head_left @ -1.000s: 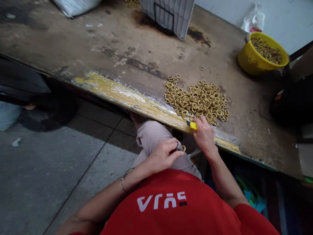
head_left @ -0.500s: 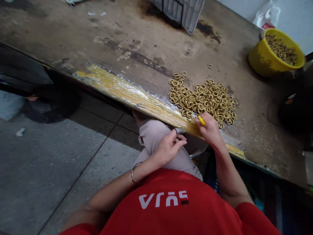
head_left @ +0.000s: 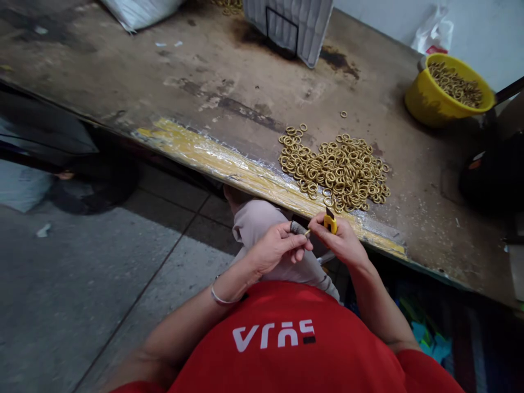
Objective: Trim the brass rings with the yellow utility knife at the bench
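My left hand [head_left: 278, 248] is closed over my lap, a grey sleeve [head_left: 299, 228] around one fingertip. Between its fingertips it pinches a brass-coloured ring [head_left: 307, 233], seen nearly edge-on. My right hand [head_left: 344, 243] is wrapped around a yellow utility knife [head_left: 330, 223], whose dark blade points up toward the table. The right thumb and forefinger come close to the ring; whether they touch it I cannot tell. Just beyond both hands, a heap of similar rings [head_left: 339, 169] lies near the table's front edge. One stray ring [head_left: 344, 114] sits behind the heap.
Yellow tape [head_left: 229, 164] covers part of the table's [head_left: 196, 93] front edge. At the back right stands a yellow bucket [head_left: 438, 103] full of rings. A grey ribbed panel [head_left: 290, 27] stands at the back, with a white sack [head_left: 141, 12] to its left.
My right hand has moved from the heap's edge back toward my left hand, the knife still in it. A ring now shows in my left fingertips, which were loosely apart before.
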Tool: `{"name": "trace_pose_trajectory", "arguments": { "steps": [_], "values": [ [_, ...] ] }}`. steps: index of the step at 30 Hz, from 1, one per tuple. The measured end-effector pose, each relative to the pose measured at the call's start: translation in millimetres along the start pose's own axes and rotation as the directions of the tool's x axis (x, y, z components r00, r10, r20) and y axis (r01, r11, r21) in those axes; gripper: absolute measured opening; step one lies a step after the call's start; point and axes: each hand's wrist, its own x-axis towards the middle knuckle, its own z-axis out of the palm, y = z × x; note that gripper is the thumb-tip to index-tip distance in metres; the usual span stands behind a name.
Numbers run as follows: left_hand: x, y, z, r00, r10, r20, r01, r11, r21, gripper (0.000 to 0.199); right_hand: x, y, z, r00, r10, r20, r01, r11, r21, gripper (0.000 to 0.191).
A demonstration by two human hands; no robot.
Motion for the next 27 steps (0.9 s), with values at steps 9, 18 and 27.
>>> {"name": "trace_pose_trajectory", "arguments": {
  "steps": [9,18,27],
  "values": [
    [-6,-11,2.2,0.989,0.138,-0.057,-0.135,0.989,0.052,0.036,-26,8,10,0.966,-0.194,-0.169,0.138,0.944,-0.300,0.017],
    [-10,-3,4.8,0.968,0.247,-0.047,-0.212,0.902,0.377,0.019,-30,15,17,0.968,-0.228,-0.102,0.083,0.678,-0.730,0.024],
    [-31,12,6.9,0.886,0.417,0.204,-0.447,0.648,0.616,0.015,-20,27,7,0.982,-0.060,-0.178,-0.127,0.484,-0.866,0.021]
  ]
}}
